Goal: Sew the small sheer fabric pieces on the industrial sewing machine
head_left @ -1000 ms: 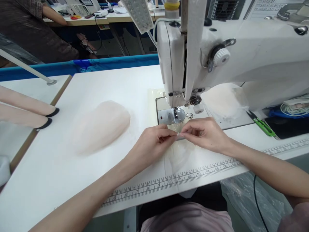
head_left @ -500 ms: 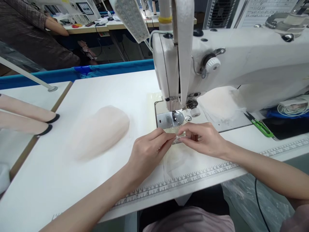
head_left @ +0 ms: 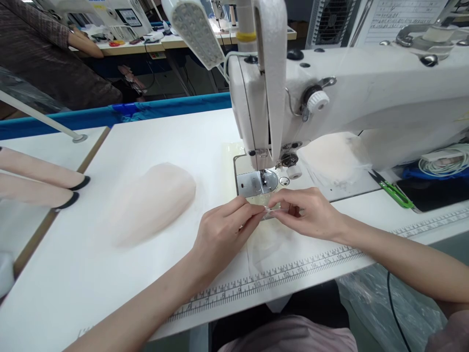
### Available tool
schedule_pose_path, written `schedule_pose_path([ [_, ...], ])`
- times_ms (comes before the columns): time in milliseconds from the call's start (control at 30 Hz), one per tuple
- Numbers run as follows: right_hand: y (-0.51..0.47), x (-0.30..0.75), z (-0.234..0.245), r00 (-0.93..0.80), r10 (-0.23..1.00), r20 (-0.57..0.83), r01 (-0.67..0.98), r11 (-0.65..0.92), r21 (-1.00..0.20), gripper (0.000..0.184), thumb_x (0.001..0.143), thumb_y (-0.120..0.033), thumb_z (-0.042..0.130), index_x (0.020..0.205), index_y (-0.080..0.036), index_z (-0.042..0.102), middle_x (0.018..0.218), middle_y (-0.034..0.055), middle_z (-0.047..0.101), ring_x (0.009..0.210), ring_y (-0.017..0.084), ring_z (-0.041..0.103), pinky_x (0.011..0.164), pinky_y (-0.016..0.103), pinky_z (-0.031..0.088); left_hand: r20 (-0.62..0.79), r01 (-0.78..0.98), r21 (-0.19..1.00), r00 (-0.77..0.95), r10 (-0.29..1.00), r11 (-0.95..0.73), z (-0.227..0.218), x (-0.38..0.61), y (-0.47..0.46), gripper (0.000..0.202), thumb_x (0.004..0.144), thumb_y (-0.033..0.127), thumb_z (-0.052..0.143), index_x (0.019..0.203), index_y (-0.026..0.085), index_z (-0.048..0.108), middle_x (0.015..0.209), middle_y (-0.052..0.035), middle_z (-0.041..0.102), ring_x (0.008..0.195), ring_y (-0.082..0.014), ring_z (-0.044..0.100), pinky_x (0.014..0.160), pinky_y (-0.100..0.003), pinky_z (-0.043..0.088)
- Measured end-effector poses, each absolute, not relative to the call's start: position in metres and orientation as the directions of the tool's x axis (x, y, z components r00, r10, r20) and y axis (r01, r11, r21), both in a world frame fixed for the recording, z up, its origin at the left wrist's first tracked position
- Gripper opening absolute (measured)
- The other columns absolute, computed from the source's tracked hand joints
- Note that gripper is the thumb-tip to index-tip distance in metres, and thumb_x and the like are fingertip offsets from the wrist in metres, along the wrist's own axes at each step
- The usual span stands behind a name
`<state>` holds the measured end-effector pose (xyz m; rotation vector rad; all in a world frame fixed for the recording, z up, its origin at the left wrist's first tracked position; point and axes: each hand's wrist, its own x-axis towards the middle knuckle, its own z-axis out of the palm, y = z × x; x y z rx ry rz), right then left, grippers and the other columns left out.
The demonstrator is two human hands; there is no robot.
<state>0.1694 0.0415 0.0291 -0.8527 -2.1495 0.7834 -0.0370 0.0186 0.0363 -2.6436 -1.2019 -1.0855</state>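
Note:
My left hand [head_left: 226, 231] and my right hand [head_left: 308, 213] meet just in front of the sewing machine's needle plate [head_left: 248, 185]. Between their fingertips they pinch a small whitish piece [head_left: 268, 210], too fine to make out fully. Both hands are closed, thumb against forefinger. Above and behind them stands the white sewing machine [head_left: 252, 107], its presser foot [head_left: 263, 177] over the plate. Sheer pale fabric [head_left: 271, 247] appears to lie on the table below the fingers. Left of my left hand rests a beige, rounded, cup-like fabric piece [head_left: 164, 198].
Green-handled snips [head_left: 397, 194] lie beside a dark phone-like slab [head_left: 436, 191] at the right. Pale fabric [head_left: 331, 156] sits under the machine arm. A printed ruler [head_left: 271, 279] follows the front edge. Two beige rods [head_left: 44, 178] jut in at left. Another person [head_left: 47, 58] is beyond the blue cloth edge.
The view has shifted slightly. My hands stay together with nearly the same pinch; a bit more of the whitish piece shows between the fingertips.

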Motion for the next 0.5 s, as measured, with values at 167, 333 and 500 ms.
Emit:
schedule_pose_path([
  [167, 0.0413, 0.1689, 0.029, -0.568, 0.717, 0.405, 0.321, 0.646, -0.693, 0.019, 0.086, -0.013, 0.053, 0.099, -0.019, 0.065, 0.056, -0.0085, 0.049, 0.048, 0.005, 0.041, 0.051, 0.018, 0.042, 0.624, 0.68, 0.211, 0.459, 0.633, -0.702, 0.0386, -0.0386, 0.0195, 0.008, 0.087, 0.02, 0.066, 0.081, 0.019, 0.061, 0.066, 0.0033, 0.067, 0.055, -0.0091, 0.059, 0.049, -0.022, 0.042],
  [333, 0.0429, 0.1691, 0.0311, -0.552, 0.685, 0.475, 0.281, 0.69, -0.667, 0.018, 0.091, -0.016, 0.052, 0.095, -0.019, 0.069, 0.071, -0.0023, 0.068, 0.056, 0.006, 0.056, 0.051, 0.018, 0.044, 0.615, 0.647, 0.232, 0.481, 0.625, -0.726, 0.0382, -0.0377, 0.0183, 0.006, 0.091, 0.021, 0.061, 0.085, 0.02, 0.06, 0.068, 0.0034, 0.067, 0.059, -0.0099, 0.061, 0.053, -0.022, 0.045],
  [500, 0.0427, 0.1735, 0.0262, -0.566, 0.54, 0.623, 0.394, 0.841, -0.371, 0.018, 0.095, -0.022, 0.053, 0.089, -0.022, 0.07, 0.06, -0.0038, 0.065, 0.048, 0.007, 0.054, 0.043, 0.022, 0.04, 0.561, 0.687, 0.293, 0.44, 0.701, -0.665, 0.0365, -0.0352, 0.0164, 0.008, 0.093, 0.021, 0.056, 0.1, 0.02, 0.06, 0.073, 0.0028, 0.069, 0.06, -0.0095, 0.063, 0.053, -0.02, 0.047],
])
